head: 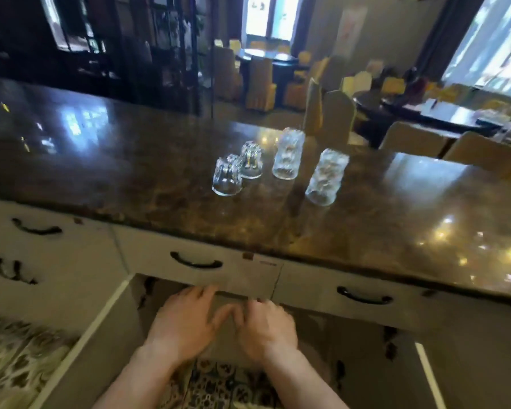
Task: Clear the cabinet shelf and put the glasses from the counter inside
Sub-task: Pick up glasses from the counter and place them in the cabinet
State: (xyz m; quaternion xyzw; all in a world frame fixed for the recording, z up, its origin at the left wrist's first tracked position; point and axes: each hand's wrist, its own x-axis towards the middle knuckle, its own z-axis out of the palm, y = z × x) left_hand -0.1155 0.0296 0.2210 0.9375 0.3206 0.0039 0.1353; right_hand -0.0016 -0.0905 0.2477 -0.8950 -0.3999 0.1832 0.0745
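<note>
Two short glasses (pixel 227 178) (pixel 251 160) and two tall textured glasses (pixel 288 154) (pixel 326 180) stand upside down in a loose group on the dark marble counter (pixel 130 160). Below the counter, the cabinet opening (pixel 313 326) is dark and its shelf contents are hidden. My left hand (pixel 183 323) and my right hand (pixel 266 326) reach side by side into that opening, just under the middle drawer (pixel 219 267). Their fingertips lie on a blurred grey surface. Whether they grip anything cannot be made out.
Both cabinet doors stand open: the left door (pixel 101 335) and the right door (pixel 425 373) flank my arms. White drawers with black handles (pixel 363 298) run under the counter edge. A patterned floor (pixel 219 385) lies below. Dining tables and covered chairs (pixel 331 116) fill the room beyond.
</note>
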